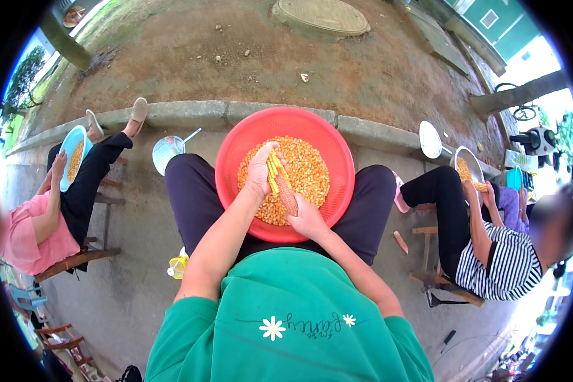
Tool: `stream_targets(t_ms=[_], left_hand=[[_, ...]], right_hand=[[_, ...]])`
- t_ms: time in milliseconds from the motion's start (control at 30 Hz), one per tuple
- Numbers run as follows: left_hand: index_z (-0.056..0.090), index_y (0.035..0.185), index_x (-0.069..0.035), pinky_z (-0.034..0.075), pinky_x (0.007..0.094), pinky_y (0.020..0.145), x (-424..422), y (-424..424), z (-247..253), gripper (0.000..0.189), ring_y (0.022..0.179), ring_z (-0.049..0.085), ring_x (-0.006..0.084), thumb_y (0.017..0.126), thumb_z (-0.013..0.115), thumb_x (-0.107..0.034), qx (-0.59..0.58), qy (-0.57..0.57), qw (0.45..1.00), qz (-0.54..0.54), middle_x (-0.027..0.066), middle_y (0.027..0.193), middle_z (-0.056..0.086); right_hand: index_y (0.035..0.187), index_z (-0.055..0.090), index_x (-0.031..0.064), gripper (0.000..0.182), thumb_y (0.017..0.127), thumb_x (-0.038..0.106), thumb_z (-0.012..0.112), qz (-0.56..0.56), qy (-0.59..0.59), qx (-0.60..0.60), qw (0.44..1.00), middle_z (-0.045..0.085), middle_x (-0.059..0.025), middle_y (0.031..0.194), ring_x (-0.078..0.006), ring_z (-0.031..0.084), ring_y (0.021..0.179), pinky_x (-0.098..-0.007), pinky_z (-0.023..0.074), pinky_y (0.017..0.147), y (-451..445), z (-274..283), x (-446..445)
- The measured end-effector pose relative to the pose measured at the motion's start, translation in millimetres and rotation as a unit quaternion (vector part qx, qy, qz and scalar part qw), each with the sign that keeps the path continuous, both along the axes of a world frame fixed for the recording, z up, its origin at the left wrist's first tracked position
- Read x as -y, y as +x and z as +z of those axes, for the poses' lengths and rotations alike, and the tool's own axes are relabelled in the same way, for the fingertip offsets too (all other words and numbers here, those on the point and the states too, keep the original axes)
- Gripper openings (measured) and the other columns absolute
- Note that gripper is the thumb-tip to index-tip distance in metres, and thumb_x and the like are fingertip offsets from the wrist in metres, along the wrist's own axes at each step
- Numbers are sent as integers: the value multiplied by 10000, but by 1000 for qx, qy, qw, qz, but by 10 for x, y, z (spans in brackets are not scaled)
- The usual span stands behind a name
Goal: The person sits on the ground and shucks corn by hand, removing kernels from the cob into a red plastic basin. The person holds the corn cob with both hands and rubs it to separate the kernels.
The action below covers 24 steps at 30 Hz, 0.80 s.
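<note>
A red plastic basket (285, 114) rests across my thighs, holding many loose orange corn kernels (310, 167). Above the kernels, my left hand (261, 167) is closed around an ear of corn (273, 174) with rows of yellow kernels still on it. My right hand (308, 216) grips the lower end of a bare, reddish corn cob (286, 195). The cob lies against the ear of corn, pointing up and to the left. The palm of my left hand partly hides the ear.
People sit on both sides with a blue basin (67, 138) and a metal bowl (477, 160) of kernels. Hand fans (168, 152) lean near the concrete curb (186, 113). A yellow bottle (177, 265) stands at left; a loose cob (400, 242) lies on the right.
</note>
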<state>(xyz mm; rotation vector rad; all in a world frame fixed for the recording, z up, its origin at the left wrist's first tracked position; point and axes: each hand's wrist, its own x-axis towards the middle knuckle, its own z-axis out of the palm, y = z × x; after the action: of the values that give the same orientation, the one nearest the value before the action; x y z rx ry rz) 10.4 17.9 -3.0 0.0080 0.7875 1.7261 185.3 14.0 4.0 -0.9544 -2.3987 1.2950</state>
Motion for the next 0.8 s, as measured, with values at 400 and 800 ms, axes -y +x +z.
stream_targets(t_ms=[400,800], left_hand=[[485,958,-59,511,293,610,358,728,89,199,654,599,162,790,581,-12,-153,-44,987,5,54,784,582],[499,937,-49,461,272,492,58,241,400,118,529,537,151,849,563,-94,-174,-81,981,28,74,664,568]], right_hand=[[855,582,-16,252,718,196,586,-56,-82,71,993,615,-243,779,-396,611,762,-450,478,676,-11,-72,-6],[736,520,4,116,733,113,559,5,-179,-3,984,529,-80,628,-183,512,590,-335,415,557,22,-48,-100]])
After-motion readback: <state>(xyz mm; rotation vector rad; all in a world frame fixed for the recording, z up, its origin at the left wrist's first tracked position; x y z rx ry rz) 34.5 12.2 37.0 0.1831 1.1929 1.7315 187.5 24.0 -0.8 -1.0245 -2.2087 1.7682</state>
